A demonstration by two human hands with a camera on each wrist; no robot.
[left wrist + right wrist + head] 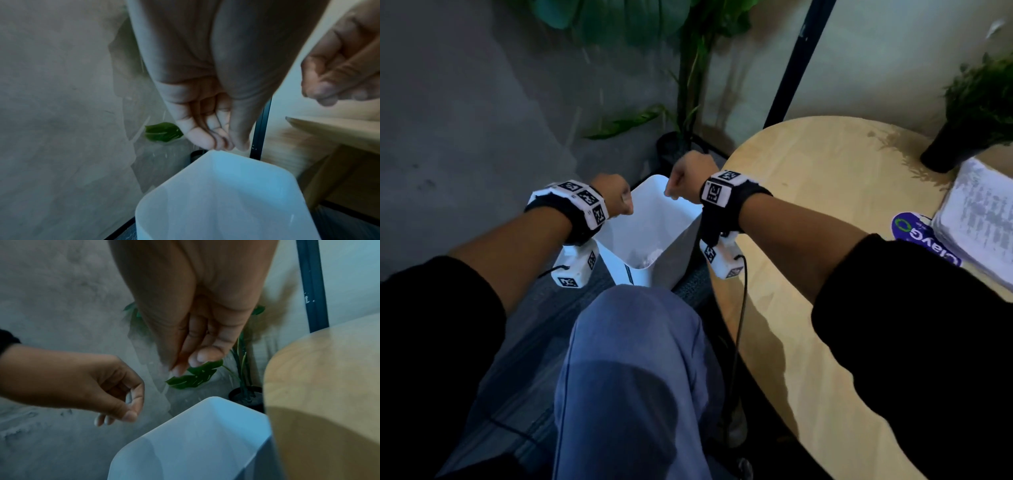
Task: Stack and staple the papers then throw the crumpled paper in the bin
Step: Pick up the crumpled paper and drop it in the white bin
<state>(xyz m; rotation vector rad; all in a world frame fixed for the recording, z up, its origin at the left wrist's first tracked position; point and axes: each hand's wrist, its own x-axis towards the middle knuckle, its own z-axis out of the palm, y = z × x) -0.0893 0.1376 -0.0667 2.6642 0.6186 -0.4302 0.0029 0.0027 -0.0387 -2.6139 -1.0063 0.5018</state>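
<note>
My left hand (616, 195) hangs over the bin (681, 250) at its 10 o'clock rim, fingers loosely curled, holding nothing. My right hand (688, 176) hangs over the 1 o'clock rim, fingers also slack and empty. Crumpled paper (650, 256) lies low in the bin, a pale lump toward 6 o'clock; too dim to read any long axis, it looks roughly round. The bin stands upright on the floor, mouth facing up toward me, long axis vertical. Stapled papers (976, 219) sit on the tabletop (825, 205) at my 3 o'clock, long side running roughly 11 to 5.

Risks, as I judge them: drawing back, a wrist camera or its cable could catch the rim and tip the light bin; my right forearm could brush the stack.
</note>
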